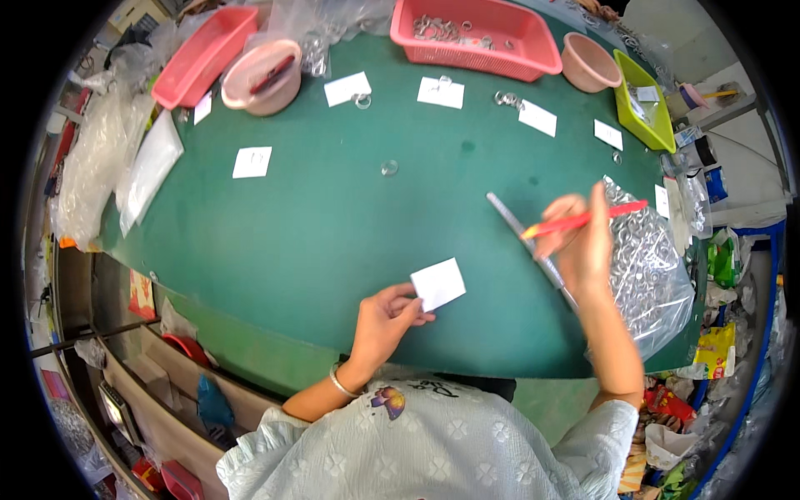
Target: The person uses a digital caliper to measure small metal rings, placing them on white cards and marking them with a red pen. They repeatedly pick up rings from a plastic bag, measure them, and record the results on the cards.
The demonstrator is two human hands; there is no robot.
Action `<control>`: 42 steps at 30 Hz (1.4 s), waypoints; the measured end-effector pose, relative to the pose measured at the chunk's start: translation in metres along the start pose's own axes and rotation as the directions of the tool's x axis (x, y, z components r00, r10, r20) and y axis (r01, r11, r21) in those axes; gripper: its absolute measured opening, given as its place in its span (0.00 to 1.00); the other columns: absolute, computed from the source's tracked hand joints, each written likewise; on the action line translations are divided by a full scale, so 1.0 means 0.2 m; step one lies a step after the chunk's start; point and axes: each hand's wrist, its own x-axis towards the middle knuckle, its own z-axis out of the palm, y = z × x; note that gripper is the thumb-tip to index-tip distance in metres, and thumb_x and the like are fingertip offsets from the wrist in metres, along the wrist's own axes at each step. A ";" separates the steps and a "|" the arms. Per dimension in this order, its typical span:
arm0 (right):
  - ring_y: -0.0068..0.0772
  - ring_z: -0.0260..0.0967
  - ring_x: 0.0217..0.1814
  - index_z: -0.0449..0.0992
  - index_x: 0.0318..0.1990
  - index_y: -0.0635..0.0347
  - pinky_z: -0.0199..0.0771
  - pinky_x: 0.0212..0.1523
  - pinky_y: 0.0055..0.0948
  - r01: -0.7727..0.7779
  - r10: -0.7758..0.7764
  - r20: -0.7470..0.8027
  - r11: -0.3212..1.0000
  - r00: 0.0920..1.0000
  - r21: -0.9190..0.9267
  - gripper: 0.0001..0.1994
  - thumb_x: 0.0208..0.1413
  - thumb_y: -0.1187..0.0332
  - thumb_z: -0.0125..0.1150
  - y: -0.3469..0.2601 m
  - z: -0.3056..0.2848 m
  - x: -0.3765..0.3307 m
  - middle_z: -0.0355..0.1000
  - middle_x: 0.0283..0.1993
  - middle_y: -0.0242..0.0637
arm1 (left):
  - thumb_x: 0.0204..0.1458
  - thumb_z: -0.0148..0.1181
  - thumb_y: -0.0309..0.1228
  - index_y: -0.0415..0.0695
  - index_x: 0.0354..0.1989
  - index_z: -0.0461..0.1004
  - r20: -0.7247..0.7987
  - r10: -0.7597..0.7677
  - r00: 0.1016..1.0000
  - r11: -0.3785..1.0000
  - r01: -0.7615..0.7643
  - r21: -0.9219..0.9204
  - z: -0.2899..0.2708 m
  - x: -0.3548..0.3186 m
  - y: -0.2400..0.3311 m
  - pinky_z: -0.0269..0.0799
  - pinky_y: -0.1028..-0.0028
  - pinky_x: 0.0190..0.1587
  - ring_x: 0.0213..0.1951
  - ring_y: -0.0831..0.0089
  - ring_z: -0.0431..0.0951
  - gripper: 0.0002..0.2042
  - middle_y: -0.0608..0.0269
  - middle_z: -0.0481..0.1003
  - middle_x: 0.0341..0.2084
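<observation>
On the green table [333, 225], the left hand [385, 321] pinches 1 white paper slip [438, 283]; right of that slip, the right hand [582, 242] grips a red pen [583, 220] beside a metal ruler [529, 246].

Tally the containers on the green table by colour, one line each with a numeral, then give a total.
Pink baskets: 2
Pink bowls: 2
Lime green tray: 1
Total: 5
</observation>
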 end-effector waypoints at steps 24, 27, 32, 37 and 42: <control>0.18 0.64 0.23 0.69 0.28 0.68 0.64 0.23 0.18 0.177 -0.295 -0.036 0.663 0.955 -0.727 0.05 0.52 0.78 0.58 0.72 0.31 -0.31 0.71 0.25 0.36 | 0.46 0.58 0.27 0.39 0.44 0.72 0.539 0.409 0.736 0.274 -0.663 0.697 -0.09 -0.07 -0.12 0.59 0.67 0.44 0.51 0.66 0.65 0.15 0.62 0.66 0.53; 0.16 0.60 0.20 0.67 0.26 0.67 0.60 0.20 0.18 0.195 -0.331 -0.022 0.607 0.943 -0.770 0.06 0.52 0.78 0.58 0.71 0.31 -0.29 0.69 0.22 0.35 | 0.46 0.58 0.28 0.40 0.44 0.72 0.542 0.400 0.739 0.279 -0.661 0.696 -0.09 -0.06 -0.12 0.59 0.67 0.44 0.52 0.67 0.65 0.15 0.62 0.66 0.53; 0.15 0.57 0.16 0.64 0.24 0.65 0.56 0.16 0.19 0.188 -0.316 -0.048 0.670 0.948 -0.718 0.09 0.51 0.79 0.58 0.74 0.28 -0.30 0.66 0.18 0.34 | 0.46 0.58 0.27 0.40 0.44 0.72 0.532 0.410 0.741 0.292 -0.659 0.693 -0.10 -0.05 -0.13 0.59 0.67 0.44 0.52 0.67 0.65 0.15 0.63 0.66 0.54; 0.15 0.57 0.16 0.67 0.25 0.67 0.57 0.17 0.18 0.210 -0.358 -0.026 0.602 0.933 -0.770 0.07 0.51 0.78 0.59 0.71 0.32 -0.28 0.68 0.19 0.35 | 0.45 0.58 0.27 0.40 0.44 0.72 0.529 0.412 0.742 0.306 -0.659 0.687 -0.10 -0.05 -0.13 0.59 0.67 0.44 0.51 0.67 0.65 0.15 0.63 0.66 0.54; 0.13 0.59 0.18 0.70 0.26 0.67 0.60 0.19 0.18 0.169 -0.325 -0.085 0.679 0.942 -0.714 0.06 0.52 0.76 0.59 0.72 0.32 -0.28 0.71 0.21 0.33 | 0.44 0.58 0.26 0.39 0.44 0.71 0.526 0.418 0.741 0.313 -0.661 0.682 -0.10 -0.05 -0.13 0.60 0.67 0.44 0.51 0.67 0.66 0.16 0.63 0.66 0.54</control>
